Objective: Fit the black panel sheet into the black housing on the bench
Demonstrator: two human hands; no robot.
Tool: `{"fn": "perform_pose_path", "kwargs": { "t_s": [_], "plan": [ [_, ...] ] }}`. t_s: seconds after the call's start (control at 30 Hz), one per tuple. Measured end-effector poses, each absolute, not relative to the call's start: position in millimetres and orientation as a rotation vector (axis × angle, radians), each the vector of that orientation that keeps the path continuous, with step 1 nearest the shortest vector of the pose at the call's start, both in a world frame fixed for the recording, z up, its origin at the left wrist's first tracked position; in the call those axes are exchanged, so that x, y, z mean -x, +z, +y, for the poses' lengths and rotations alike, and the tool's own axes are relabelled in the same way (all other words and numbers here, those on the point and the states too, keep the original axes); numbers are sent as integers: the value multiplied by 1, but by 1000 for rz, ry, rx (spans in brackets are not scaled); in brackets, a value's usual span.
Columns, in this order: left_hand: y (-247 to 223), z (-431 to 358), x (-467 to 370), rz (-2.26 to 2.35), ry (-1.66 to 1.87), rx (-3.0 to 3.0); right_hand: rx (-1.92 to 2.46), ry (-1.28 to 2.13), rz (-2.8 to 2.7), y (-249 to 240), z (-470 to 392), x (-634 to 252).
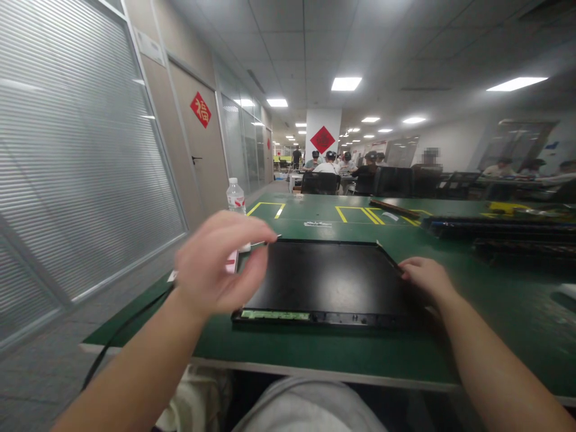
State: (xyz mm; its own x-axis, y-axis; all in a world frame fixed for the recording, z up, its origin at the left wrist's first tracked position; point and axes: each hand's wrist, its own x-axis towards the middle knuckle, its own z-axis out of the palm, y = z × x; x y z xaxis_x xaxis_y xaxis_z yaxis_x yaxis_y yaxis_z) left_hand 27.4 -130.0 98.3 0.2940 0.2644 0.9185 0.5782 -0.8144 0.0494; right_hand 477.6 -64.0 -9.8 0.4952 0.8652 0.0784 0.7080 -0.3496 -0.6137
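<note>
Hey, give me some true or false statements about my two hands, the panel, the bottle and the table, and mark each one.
The right hand is at the right side of the black panel. True.
The bottle lies on its side. False: it stands upright.
A pale green strip shows along the panel's near edge, towards the left. True.
The left hand is spread flat on the panel. False: its fingers are curled near the far left corner.
The tabletop is white. False: it is green.

person's left hand [222,261] and right hand [427,279] are bare, forearms [135,363] too; pale grey cloth [310,408] on the lap, kinda rumpled cream fabric [198,399] beside it.
</note>
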Motion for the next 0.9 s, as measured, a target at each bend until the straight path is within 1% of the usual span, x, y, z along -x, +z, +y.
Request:
{"fn": "perform_pose_path", "kwargs": {
  "t_s": [0.03, 0.1, 0.17, 0.2, 0.3, 0.4, 0.6, 0.7, 0.8, 0.9],
  "plan": [
    [96, -116, -29, -862, -1448, 2347, 2148, 356, -1278, -10, -64, -478],
    [83, -83, -32, -1176, -1169, 2517, 2143, 351, -1262, -10, -64, -479],
    [61, -51, -31, -1517, -828, 2595, 2160, 303, -1251, -9, -64, -481],
    [47, -38, -29, -1631, -722, 2589, 2174, 270, -1244, -10, -64, -482],
    [10, -15, -21, -1807, -532, 2571, 2205, 242, -1251, -15, -62, -487],
    [-9, -9, -16, -1901, -438, 2616, 2211, 346, -1297, -24, -57, -493],
    [-12, -6, -15, -2001, -455, 2555, 2178, 449, -1338, -32, -50, -495],
    [-12, -6, -15, -2057, -492, 2516, 2226, 441, -1342, -30, -50, -492],
    [-14, -6, -11, -2144, -625, 2495, 2269, 372, -1371, -28, -50, -490],
    [-15, -5, -8, -2208, -864, 2491, 2284, 335, -1396, -28, -49, -492]
  ]
}}
